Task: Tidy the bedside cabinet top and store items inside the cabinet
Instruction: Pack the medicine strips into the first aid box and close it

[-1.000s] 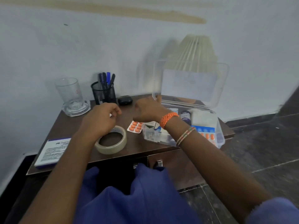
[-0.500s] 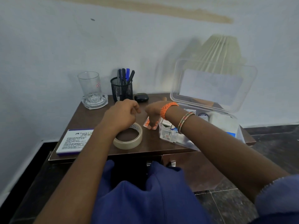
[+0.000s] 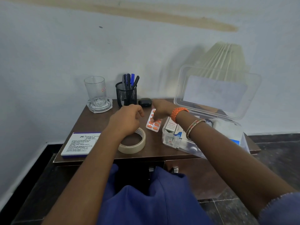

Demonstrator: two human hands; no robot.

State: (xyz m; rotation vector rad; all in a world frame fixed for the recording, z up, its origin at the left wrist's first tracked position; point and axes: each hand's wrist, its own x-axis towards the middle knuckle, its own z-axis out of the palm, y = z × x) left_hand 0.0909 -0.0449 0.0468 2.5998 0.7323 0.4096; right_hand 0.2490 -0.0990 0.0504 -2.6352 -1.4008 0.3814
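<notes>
- The right hand [image 3: 159,109] reaches over the middle of the cabinet top [image 3: 97,120], fingertips down on a blister pack [image 3: 153,124] of orange tablets that lies flat there; whether the fingers pinch it or only press on it cannot be told. An orange bracelet [image 3: 178,112] and thin bangles [image 3: 194,127] sit on that wrist.
- The left hand [image 3: 125,120] hovers just left of the pack, above a roll of tape [image 3: 133,143], fingers loosely curled and holding nothing.
- At the front left corner lies a white box [image 3: 79,144] printed "FABER-CASTELL STAMP PAD"; the smaller lines under it are too fine to read.
- At the back left corner a clear glass [image 3: 95,88] with a small red sticker, unreadable, stands in a glass dish [image 3: 99,105].
- Beside it along the back edge: a black mesh cup [image 3: 126,96] of pens [image 3: 129,80], then a small black case [image 3: 145,102].
- The right side carries a clear plastic box [image 3: 178,143], lid [image 3: 215,91] raised, with medicine cartons [image 3: 172,127] inside; their print cannot be read.
- A pleated lampshade [image 3: 225,59] shows behind the lid.
</notes>
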